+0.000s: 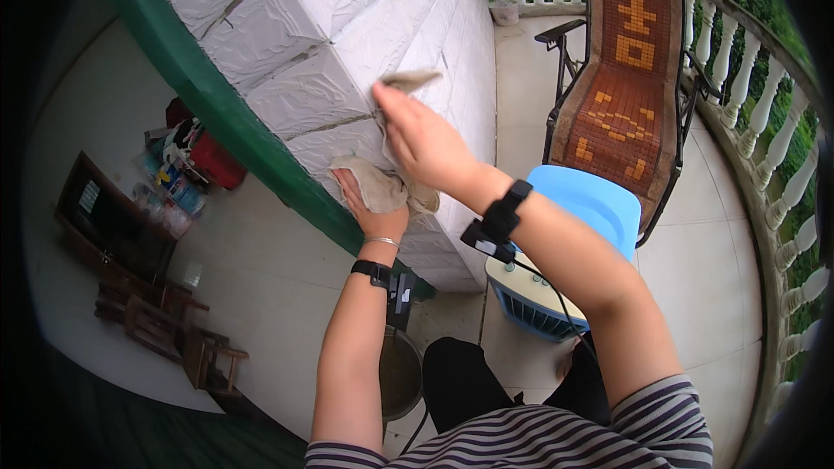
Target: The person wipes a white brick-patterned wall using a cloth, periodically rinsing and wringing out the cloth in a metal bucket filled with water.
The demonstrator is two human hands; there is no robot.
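In front of me stands a pillar faced with white embossed tiles (306, 91). My right hand (423, 137), slightly blurred, lies with fingers stretched along the pillar's corner. A beige cloth (374, 185) shows past its fingertips and beneath the palm; whether this is one piece with the cloth at the left hand I cannot tell. Lower down, my left hand (368, 208) is against the tiles, with cloth draped over part of it and some fingers hidden. Both wrists wear black straps with small devices, and a thin bracelet circles the left wrist.
A green band (215, 130) edges the pillar on the left. Below my left forearm is a bucket (412, 341) of murky liquid. To the right stand a blue and cream appliance (534, 316), a blue plastic piece (593, 202), a reclining chair (625, 91) and a white balustrade (749, 65).
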